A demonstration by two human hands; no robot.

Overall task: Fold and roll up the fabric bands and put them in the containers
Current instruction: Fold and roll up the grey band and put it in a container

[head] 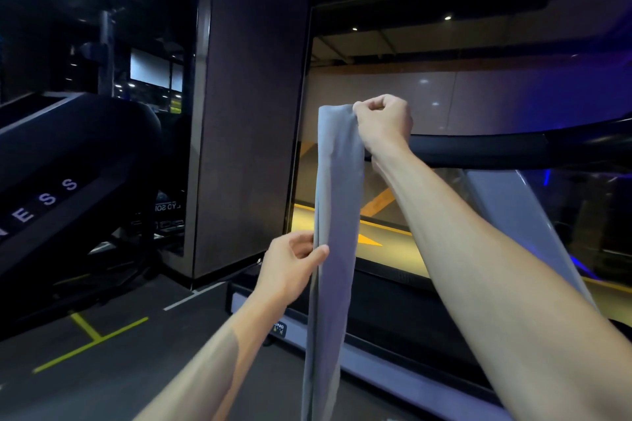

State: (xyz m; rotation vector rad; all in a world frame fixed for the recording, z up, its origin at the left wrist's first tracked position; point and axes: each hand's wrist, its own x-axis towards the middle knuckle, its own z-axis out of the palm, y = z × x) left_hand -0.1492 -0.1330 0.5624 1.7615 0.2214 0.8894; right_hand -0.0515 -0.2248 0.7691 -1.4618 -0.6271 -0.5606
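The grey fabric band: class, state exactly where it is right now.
In the head view the grey fabric band hangs vertically at centre, its top gripped by the right hand, its left edge pinched lower down by the left hand.

You've got a plain grey fabric band [337, 215], no pattern on it. Yellow tape lines [90, 342] cross your dark grey floor [136, 372]; white letters [48, 199] mark that black machine [75, 161].

Two bare forearms — no sleeves, no rings, no watch.
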